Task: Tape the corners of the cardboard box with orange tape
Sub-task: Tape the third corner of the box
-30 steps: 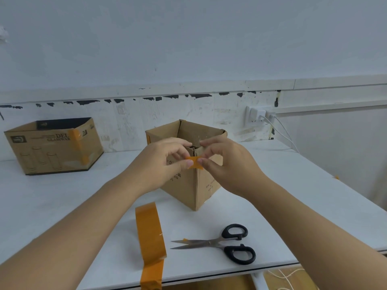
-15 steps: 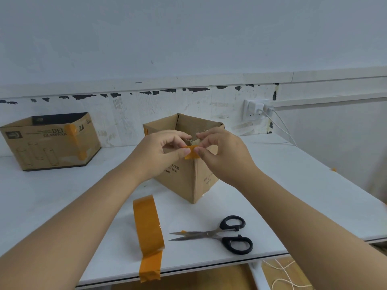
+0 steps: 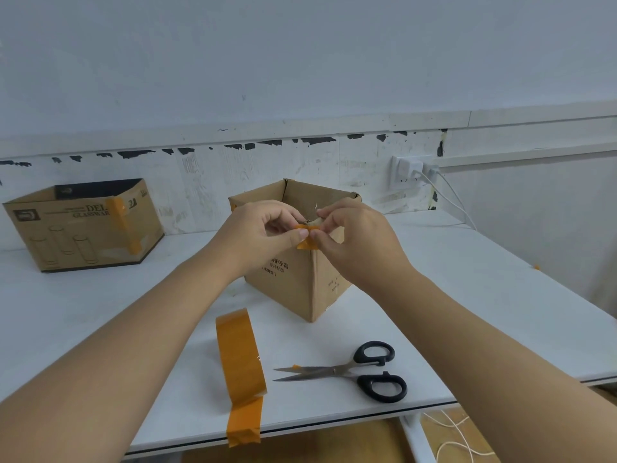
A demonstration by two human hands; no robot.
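An open brown cardboard box (image 3: pixel 293 282) stands mid-table with one vertical corner facing me. A small piece of orange tape (image 3: pixel 306 242) sits at the top of that near corner. My left hand (image 3: pixel 263 232) pinches its left side between thumb and fingers. My right hand (image 3: pixel 354 238) pinches its right side, fingertips almost meeting the left ones over the box rim. A long strip of orange tape (image 3: pixel 238 355) lies on the table in front of the box, its end hanging over the front edge.
Black-handled scissors (image 3: pixel 354 374) lie open to the right of the strip. A second cardboard box (image 3: pixel 83 225) with orange tape on its corner stands at the back left. A wall socket with white cables (image 3: pixel 414 172) is behind. The white table (image 3: pixel 467 282) ends near my body.
Both hands stay on the tape piece at the box's near top corner. The tape now lies lower and folded against the corner. The view has shifted slightly.
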